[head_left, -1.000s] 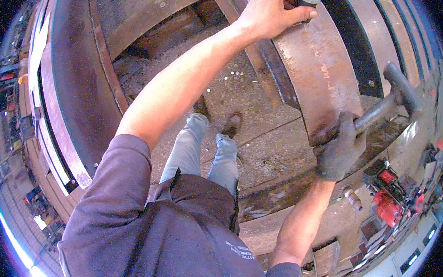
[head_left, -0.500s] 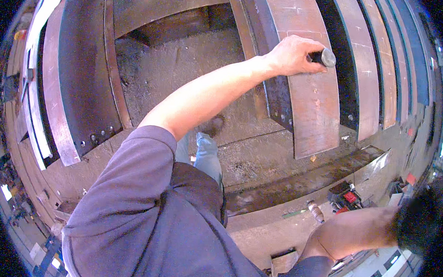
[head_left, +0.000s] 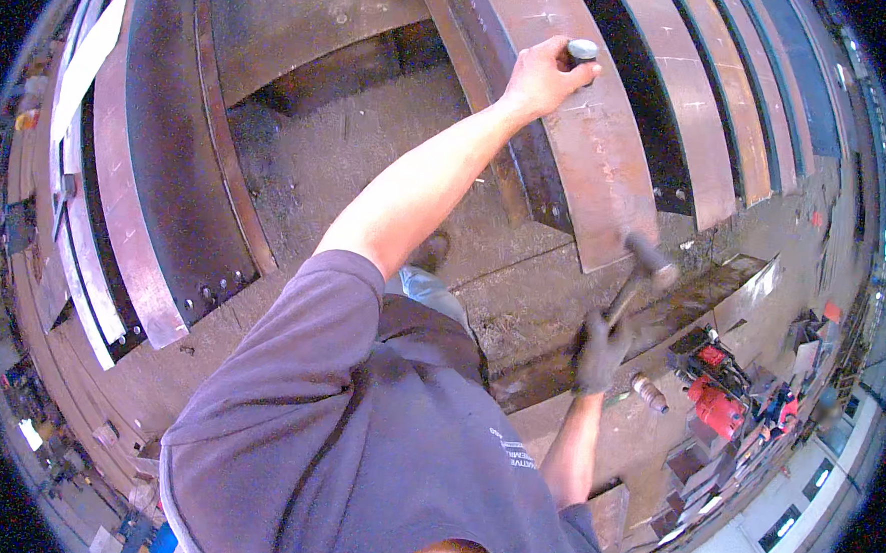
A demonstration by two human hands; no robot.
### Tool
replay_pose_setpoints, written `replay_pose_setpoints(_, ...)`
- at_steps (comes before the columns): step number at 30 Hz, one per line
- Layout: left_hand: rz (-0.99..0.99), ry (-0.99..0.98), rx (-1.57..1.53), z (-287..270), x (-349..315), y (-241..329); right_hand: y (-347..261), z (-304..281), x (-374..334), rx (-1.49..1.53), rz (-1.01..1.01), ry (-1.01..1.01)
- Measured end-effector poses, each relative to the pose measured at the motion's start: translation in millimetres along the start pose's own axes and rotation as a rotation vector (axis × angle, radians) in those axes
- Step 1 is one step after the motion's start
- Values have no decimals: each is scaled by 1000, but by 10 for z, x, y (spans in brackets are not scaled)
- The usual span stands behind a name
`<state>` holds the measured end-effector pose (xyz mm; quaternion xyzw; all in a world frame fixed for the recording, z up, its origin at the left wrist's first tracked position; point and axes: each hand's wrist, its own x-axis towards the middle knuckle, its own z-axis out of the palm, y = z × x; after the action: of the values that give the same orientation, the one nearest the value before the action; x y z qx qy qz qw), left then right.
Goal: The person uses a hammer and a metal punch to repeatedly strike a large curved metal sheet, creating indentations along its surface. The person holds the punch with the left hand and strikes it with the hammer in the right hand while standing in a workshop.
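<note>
My left hand point(head_left: 546, 79), bare, is closed round a short dark punch point(head_left: 582, 51) with a round grey end. It is over the brown flange of a steel beam point(head_left: 612, 170) that bears pale chalk marks. My right hand point(head_left: 600, 357), in a dark glove, grips the handle of a hammer point(head_left: 650, 260). The hammer head is near the beam's near end, apart from the punch and smeared by motion. My left fingertips and the lower end of the punch are partly hidden.
More steel beams point(head_left: 689, 89) lie side by side to the right, and another beam point(head_left: 135, 190) with bolt holes lies at left. Red equipment point(head_left: 714, 406) and a small ribbed cylinder point(head_left: 648, 392) are on the floor at right. A long dark plate point(head_left: 533, 369) lies near my right hand.
My right hand has swung in from the far right edge, bringing the hammer into view. My left hand with the punch appears farther up and left, as the whole view has shifted.
</note>
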<state>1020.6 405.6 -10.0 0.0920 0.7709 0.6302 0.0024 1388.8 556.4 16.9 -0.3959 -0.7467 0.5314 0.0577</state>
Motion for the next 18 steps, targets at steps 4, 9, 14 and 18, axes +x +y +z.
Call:
replay_pose_setpoints(4,-76,-33,11,-36,-25,54,414,53,-495,150,164,56)
replay_pose_setpoints(9,-39,-38,22,-58,-35,-29,331,61,-517,318,25,173)
replay_pose_setpoints(14,-136,-66,-159,-68,-18,82,-561,7,186,324,127,59)
replay_pose_setpoints(18,-222,-93,-368,-101,-11,106,-878,189,841,141,-64,57)
